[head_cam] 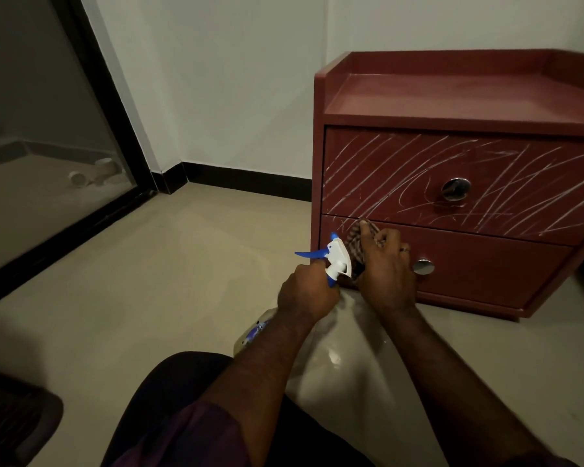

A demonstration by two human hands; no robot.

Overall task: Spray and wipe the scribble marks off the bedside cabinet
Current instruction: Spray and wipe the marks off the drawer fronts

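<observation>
Scribbled red bedside cabinet (452, 96) on beige floor (182, 264), white wall (216, 79) behind.

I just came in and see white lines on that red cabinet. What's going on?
Someone on the floor is cleaning the cabinet. The left hand grips a spray bottle; the right hand holds a checked cloth against the lower drawer, near its top left corner. White scribbles cover the upper drawer; the lower one looks mostly clean.
</observation>
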